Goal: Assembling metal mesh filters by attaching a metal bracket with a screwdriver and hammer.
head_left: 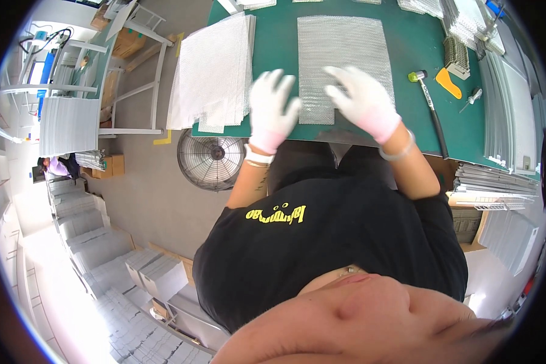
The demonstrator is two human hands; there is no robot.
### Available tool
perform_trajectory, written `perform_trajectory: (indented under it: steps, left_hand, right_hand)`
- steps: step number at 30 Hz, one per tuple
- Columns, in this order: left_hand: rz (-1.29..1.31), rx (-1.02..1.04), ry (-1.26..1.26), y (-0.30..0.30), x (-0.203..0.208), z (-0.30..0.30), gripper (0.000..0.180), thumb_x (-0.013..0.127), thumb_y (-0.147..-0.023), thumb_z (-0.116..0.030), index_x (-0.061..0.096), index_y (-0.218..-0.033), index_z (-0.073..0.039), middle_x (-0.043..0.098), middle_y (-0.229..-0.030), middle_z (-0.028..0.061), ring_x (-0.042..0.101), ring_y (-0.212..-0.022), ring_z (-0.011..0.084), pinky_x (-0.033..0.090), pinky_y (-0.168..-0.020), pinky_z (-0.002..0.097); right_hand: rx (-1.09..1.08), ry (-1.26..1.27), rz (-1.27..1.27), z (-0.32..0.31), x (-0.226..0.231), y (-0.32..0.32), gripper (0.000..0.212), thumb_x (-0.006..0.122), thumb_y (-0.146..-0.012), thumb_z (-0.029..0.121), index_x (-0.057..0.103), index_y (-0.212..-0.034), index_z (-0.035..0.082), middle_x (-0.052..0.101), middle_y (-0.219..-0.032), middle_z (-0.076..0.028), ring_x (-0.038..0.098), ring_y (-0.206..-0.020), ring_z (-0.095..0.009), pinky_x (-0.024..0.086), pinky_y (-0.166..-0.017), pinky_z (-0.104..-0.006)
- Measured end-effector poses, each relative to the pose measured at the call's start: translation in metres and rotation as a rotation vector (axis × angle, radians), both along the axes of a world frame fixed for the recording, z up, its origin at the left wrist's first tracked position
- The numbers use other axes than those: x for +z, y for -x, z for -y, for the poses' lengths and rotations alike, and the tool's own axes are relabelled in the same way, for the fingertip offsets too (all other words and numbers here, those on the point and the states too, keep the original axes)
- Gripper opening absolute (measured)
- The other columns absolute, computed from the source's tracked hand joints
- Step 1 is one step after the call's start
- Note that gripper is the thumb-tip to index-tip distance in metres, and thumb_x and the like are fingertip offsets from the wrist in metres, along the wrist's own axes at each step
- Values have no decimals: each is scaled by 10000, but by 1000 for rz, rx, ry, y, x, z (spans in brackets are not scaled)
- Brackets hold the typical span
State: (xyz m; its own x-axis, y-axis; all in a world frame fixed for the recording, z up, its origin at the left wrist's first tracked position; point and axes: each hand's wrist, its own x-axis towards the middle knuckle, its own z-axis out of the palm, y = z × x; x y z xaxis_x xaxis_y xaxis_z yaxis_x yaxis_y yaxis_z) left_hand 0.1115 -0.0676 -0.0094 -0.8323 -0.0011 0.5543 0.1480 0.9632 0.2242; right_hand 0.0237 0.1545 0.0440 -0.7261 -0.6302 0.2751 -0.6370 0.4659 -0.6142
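Note:
A silvery mesh sheet (344, 54) lies flat on the green tabletop (275, 42) in front of me. My right hand (364, 103), in a white glove, is over the sheet's right near part with its fingers spread; whether it touches cannot be told. My left hand (273, 110), gloved too, has its fingers apart between that sheet and a stack of mesh sheets (211, 67) on the left. Its fingers are nearest the stack's right edge. Neither hand holds anything. A small cut-out piece of mesh (212, 119) shows at the stack's near edge.
Right on the table lie a hammer (432, 112), a yellow scraper-like piece (449, 83) and a small pointed tool (471, 100). Pale panels (507, 115) stand along the right edge. A floor fan (212, 159) is left below the table. Behind it is a white metal frame (155, 85).

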Motion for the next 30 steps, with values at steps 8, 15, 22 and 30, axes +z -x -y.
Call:
perform_trajectory:
  steps: [8, 15, 22, 30]
  left_hand:
    - [122, 844, 16, -27, -23, 206, 588, 662, -870, -385, 581, -1283, 26, 620, -1186, 274, 572, -1159, 419, 428, -1035, 482]
    - [236, 711, -435, -37, -19, 236, 842, 660, -900, -471, 381, -1425, 124, 475, -1425, 283, 502, -1282, 409, 414, -1075, 436]
    - [-111, 77, -1473, -61, 51, 127, 690, 667, -948, -300, 355, -1490, -9, 564, -1251, 152, 580, -1058, 152, 485, -915, 294]
    - [128, 116, -656, -33, 11, -34, 773, 787, -795, -201, 428, -1444, 18, 664, -860, 59, 609, -688, 131, 516, -682, 276]
  right_hand:
    - [242, -84, 393, 190, -50, 28, 635, 543, -896, 325, 453, -1405, -43, 599, -1280, -272, 588, -1172, -403, 458, -1017, -419]
    - [331, 431, 246, 199, -19, 3, 532, 604, -898, 224, 522, -1408, 98, 646, -1227, -193, 633, -1072, -325, 498, -959, -373]
    - [272, 588, 234, 76, 12, 2, 503, 638, -908, 120, 546, -1402, 96, 635, -936, -55, 602, -837, -133, 510, -832, -285]
    - [-377, 142, 211, -65, -7, -30, 413, 677, -857, 159, 641, -1265, 104, 632, -870, -58, 576, -652, -176, 500, -651, -309]
